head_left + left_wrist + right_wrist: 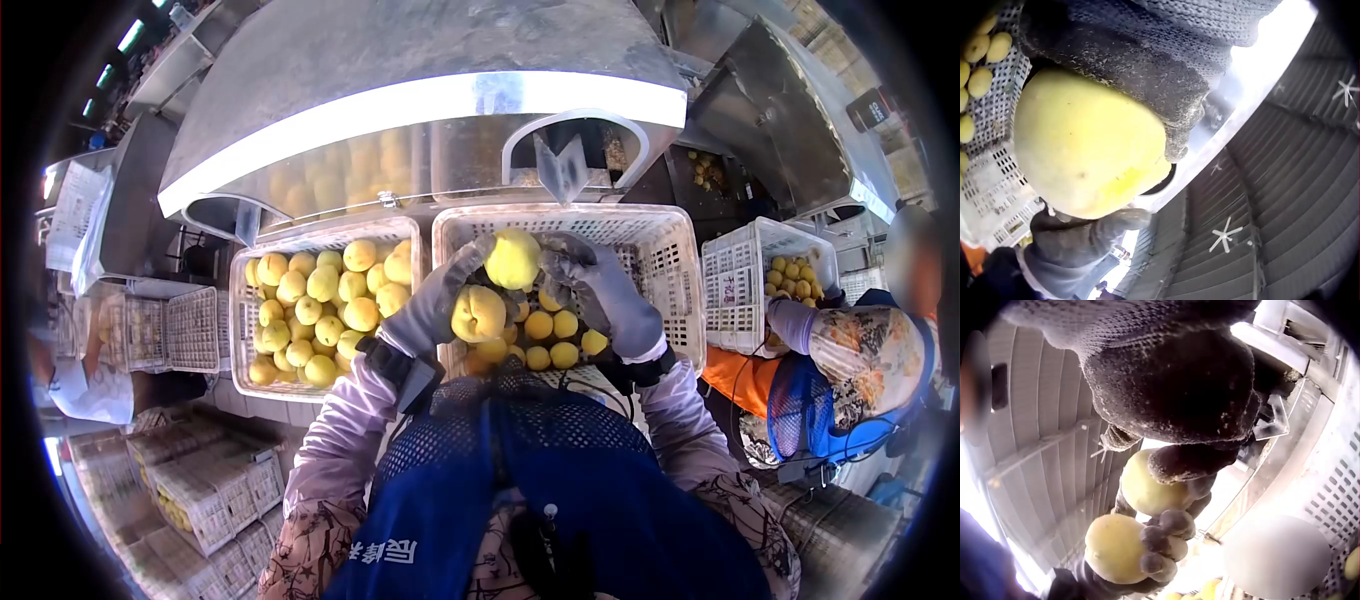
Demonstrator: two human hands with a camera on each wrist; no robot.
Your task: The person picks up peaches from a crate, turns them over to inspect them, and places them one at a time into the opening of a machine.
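Observation:
Both hands wear grey gloves with dark, soiled fingers, above a white plastic crate (665, 250) of yellow peaches. My left hand (437, 298) holds a large yellow peach (478, 314), its fingers curled round the fruit in the right wrist view. A second, greener-yellow peach (513, 259) is up between the two hands. My right hand (605, 290) grips this one from the right, its dark fingers (1188, 462) on the peach (1147, 484). In the left wrist view a peach (1085, 147) fills the middle, under the left glove (1129, 69).
Another crate (240, 340) full of peaches stands on the left. Behind the crates is a metal machine (400, 60) with arched openings. At right, a person (860, 360) works beside a crate (735, 300). Stacked crates (200, 480) stand at lower left.

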